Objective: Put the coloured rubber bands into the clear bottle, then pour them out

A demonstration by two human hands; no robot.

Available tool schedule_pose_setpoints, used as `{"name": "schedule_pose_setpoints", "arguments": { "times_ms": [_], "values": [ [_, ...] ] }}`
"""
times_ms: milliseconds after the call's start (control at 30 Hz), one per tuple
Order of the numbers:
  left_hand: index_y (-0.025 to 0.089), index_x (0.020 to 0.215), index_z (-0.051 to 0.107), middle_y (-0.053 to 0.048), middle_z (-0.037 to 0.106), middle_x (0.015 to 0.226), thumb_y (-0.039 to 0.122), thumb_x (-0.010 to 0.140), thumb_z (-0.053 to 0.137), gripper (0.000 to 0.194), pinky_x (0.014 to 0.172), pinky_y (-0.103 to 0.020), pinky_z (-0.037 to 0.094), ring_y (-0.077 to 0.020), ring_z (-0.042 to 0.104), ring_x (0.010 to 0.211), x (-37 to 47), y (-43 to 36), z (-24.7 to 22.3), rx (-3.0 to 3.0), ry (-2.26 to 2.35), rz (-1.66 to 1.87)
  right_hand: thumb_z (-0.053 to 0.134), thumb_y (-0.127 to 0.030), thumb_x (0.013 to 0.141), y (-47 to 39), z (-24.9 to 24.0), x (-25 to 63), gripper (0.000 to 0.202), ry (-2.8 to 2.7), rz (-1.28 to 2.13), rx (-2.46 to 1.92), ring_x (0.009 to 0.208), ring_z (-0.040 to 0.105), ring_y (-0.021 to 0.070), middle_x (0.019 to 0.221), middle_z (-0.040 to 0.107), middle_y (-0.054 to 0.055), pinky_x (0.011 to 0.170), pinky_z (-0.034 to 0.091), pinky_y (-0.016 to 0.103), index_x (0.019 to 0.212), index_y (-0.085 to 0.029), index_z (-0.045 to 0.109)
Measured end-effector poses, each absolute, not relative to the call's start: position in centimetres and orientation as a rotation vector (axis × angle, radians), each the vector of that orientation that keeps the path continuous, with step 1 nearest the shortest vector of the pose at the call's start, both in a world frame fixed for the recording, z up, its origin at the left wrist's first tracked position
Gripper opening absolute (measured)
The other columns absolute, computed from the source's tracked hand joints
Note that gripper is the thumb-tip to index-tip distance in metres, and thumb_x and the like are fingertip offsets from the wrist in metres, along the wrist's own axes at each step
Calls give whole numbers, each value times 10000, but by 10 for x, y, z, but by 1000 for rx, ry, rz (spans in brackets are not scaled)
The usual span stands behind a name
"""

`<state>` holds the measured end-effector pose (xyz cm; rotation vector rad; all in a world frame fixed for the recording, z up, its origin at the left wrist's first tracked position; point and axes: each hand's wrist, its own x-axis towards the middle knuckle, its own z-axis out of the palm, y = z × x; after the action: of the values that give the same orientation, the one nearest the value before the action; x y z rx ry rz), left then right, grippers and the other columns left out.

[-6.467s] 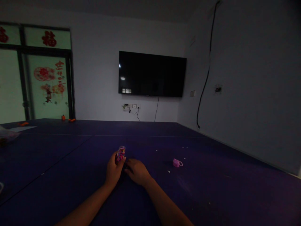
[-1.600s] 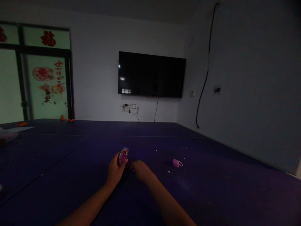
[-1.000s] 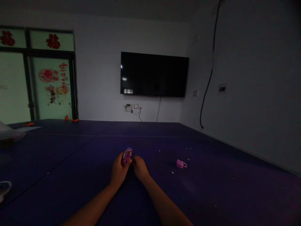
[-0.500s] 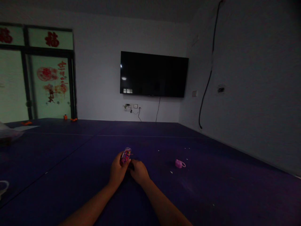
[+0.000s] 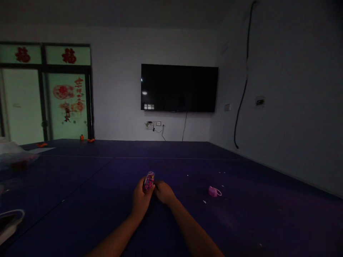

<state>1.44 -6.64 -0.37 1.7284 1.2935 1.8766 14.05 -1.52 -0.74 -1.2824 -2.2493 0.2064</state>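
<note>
My left hand point(image 5: 142, 196) is wrapped round a small clear container point(image 5: 149, 181) full of pink, purple and other brightly coloured bits, held tilted above the dark blue surface point(image 5: 177, 228). Its contents are too small to name. Close beside it, my right hand point(image 5: 164, 192) is closed, its fingertips near the left thumb. Whatever those fingers pinch, if anything, is hidden in shadow. To the right lies a pink cap-like piece with a loop point(image 5: 213, 191), apart from both hands.
Small white scraps point(image 5: 204, 202) dot the surface near the pink piece. At the left are a crumpled clear plastic bag point(image 5: 18, 159) and a white-rimmed object point(image 5: 12, 228), partly out of frame. Orange pieces point(image 5: 91, 140) lie at the far edge. A television point(image 5: 179, 88) hangs beyond.
The whole view has shifted, so the scene sits slightly lower and further right, and more of the white-rimmed object shows. Both hands keep nearly the same pose and hold.
</note>
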Motion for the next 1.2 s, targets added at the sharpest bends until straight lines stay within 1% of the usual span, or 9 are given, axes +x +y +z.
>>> {"name": "schedule_pose_setpoints", "arguments": {
  "times_ms": [133,233,333,500,733,867,967,1100,1200],
  "values": [
    [172,1028,609,-84,688,918,444,712,623,417,768,-388,499,-253,650,820,16,-71,1,1715,1301,1864,444,-159,833,-43,-14,147,285,-2323,219,-1224,985,580,186,1051,653,91,850,398,279,1043,-177,636],
    [170,1032,606,-86,687,922,451,712,618,427,772,-387,495,-254,648,824,16,-72,2,1716,1319,1852,448,-102,795,-57,-15,150,332,-2379,211,-1088,1020,563,181,1067,648,77,875,392,278,1056,-187,637],
    [161,1048,600,-95,684,934,451,715,615,442,773,-392,494,-260,648,833,16,-72,2,1714,1325,1857,439,-50,764,-57,-14,149,348,-2325,197,-1072,1010,562,183,1026,658,80,879,396,278,992,-179,667],
    [169,1036,608,-90,688,916,449,716,615,425,763,-396,501,-263,652,824,16,-71,1,1725,1312,1862,420,14,717,-47,-13,145,375,-2284,195,-1111,916,581,168,945,666,83,829,416,242,886,-167,701],
    [164,1047,606,-94,688,922,442,709,623,439,754,-389,502,-260,651,821,15,-71,1,1724,1320,1848,425,6,743,-45,-20,143,352,-2232,188,-1239,919,582,177,949,664,100,801,414,247,914,-152,689],
    [154,1058,596,-102,681,955,453,707,618,462,775,-392,495,-263,645,859,14,-69,-1,1727,1349,1845,428,10,747,-45,-18,145,330,-2121,215,-1201,861,587,161,888,659,75,775,416,242,876,-158,681],
    [154,1035,601,-97,683,942,456,699,627,452,773,-384,497,-260,646,860,14,-69,-1,1713,1341,1838,492,-19,734,-47,-15,146,284,-2094,256,-1152,832,586,160,864,658,53,758,419,244,884,-176,674],
    [164,1028,603,-92,685,930,458,705,624,438,772,-390,498,-261,650,843,15,-72,1,1716,1330,1843,600,-108,703,-49,-14,146,271,-2173,276,-1108,901,584,195,932,667,63,799,411,273,957,-180,659],
    [162,1030,600,-96,685,923,464,717,616,436,767,-398,499,-265,650,831,15,-72,1,1729,1347,1842,563,-97,709,-51,-16,144,258,-2255,272,-1098,930,584,204,956,675,72,814,405,275,935,-174,662]
  ]
}}
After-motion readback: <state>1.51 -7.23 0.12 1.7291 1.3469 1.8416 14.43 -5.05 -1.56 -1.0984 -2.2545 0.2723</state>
